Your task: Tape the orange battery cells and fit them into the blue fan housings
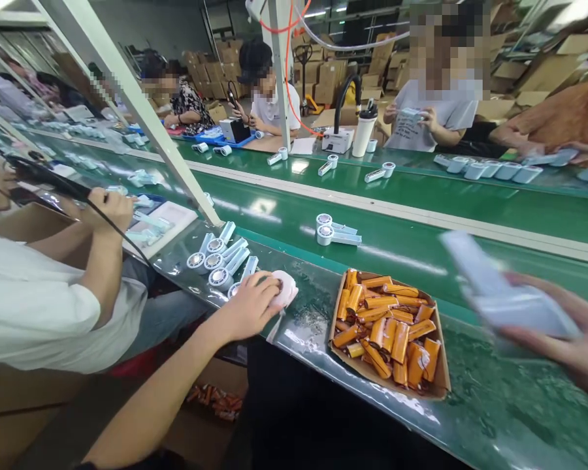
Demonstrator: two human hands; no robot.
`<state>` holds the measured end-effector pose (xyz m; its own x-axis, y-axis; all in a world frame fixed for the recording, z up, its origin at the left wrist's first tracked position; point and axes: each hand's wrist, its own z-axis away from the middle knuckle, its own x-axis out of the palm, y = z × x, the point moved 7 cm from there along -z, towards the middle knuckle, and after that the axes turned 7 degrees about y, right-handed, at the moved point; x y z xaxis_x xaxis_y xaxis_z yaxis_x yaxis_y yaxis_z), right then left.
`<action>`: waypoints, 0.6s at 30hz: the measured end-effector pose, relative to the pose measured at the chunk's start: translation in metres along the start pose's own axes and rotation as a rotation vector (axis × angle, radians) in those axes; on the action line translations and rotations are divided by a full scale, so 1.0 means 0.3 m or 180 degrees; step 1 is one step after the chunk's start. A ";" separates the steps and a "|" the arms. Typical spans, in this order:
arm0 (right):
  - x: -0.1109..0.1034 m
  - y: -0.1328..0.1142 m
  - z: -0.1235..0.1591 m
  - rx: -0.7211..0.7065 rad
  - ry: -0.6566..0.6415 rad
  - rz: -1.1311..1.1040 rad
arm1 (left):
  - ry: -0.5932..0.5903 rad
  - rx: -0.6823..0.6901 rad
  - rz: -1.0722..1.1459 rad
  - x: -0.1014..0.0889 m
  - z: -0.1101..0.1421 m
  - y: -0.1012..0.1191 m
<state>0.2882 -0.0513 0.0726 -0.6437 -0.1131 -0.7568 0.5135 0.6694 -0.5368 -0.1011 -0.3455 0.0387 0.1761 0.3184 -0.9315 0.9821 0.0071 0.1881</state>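
My left hand [249,305] reaches over the near bench edge, its fingers curled onto a white roll of tape [286,287]. A loose end seems to hang at the bench edge. Just left of that hand lie several light blue handheld fan bodies [214,261] with round heads and straight handles. Off to the right, my right hand [553,320] grips light blue plastic casings [519,303], smeared by motion, so their exact number is unclear. Between my hands stands a cardboard tray [443,385] heaped with orange-wrapped battery cells [389,329].
A green conveyor belt [411,245] runs beyond the bench, carrying two fan bodies [325,234]. A slanted metal post [127,104] rises at left. Close on the left sits a co-worker in a white shirt [39,300]. Other people work across the belt, near a white tumbler [365,134].
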 end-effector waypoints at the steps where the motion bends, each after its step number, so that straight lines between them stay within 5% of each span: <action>1: 0.072 -0.158 -0.062 -0.0171 -0.0138 -0.0217 | 0.0271 0.0042 0.0151 -0.042 0.036 0.043; 5: 0.520 -0.685 -0.247 -0.0820 -0.1309 -0.0191 | 0.1524 0.0016 0.0443 -0.167 0.209 0.155; 8: 0.850 -0.872 -0.292 -0.0893 -0.1857 0.0427 | 0.1983 -0.0258 0.0339 -0.171 0.317 0.171; 10: 1.009 -0.935 -0.279 -0.0894 -0.2074 0.0786 | 0.1993 -0.0431 0.0303 -0.150 0.358 0.164; 14: 1.124 -1.005 -0.231 -0.1013 -0.2156 0.0874 | 0.1808 -0.0493 0.0326 -0.126 0.370 0.138; 18: 0.996 -0.991 -0.202 -0.0644 -0.2163 -0.0122 | 0.1823 -0.0024 0.0201 -0.169 0.340 0.118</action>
<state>-0.0912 -0.2395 0.0287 -0.1289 -0.5282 -0.8393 0.3396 0.7717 -0.5377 -0.0684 -0.4581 0.0610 0.1681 0.7809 -0.6016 0.9700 -0.0224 0.2419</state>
